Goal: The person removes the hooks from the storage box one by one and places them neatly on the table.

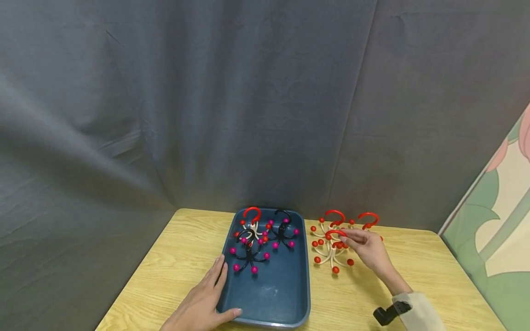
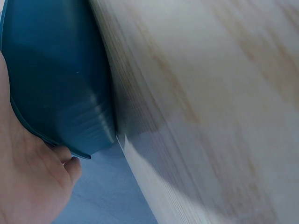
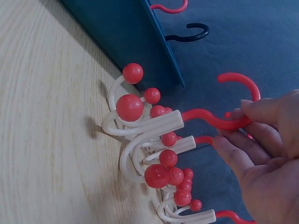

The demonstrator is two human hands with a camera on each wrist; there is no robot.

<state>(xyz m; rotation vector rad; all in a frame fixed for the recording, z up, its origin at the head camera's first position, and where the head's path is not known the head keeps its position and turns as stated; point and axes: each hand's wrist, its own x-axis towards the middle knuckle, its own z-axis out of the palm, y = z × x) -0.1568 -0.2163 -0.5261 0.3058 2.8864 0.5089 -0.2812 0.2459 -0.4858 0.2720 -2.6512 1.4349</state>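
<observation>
My right hand (image 1: 364,250) pinches the red hook at the top of a white hanger (image 3: 152,125), whose curved prongs end in red balls. The hanger stands upright with its prongs down, close over the wooden table. Just behind it are two more white hangers with red hooks, a left one (image 1: 334,218) and a right one (image 1: 368,219). My left hand (image 1: 203,294) rests at the left side of a dark blue tray (image 1: 285,303), fingers along the rim and thumb over the near edge. Two black hangers (image 1: 248,253) with magenta balls and one white hanger (image 1: 253,225) stand in the tray.
The light wooden table (image 1: 153,262) ends in front of a grey curtain (image 1: 265,115). A panel with painted flowers (image 1: 505,220) stands along the right side. A black strap with a small device (image 1: 391,313) is on the right wrist.
</observation>
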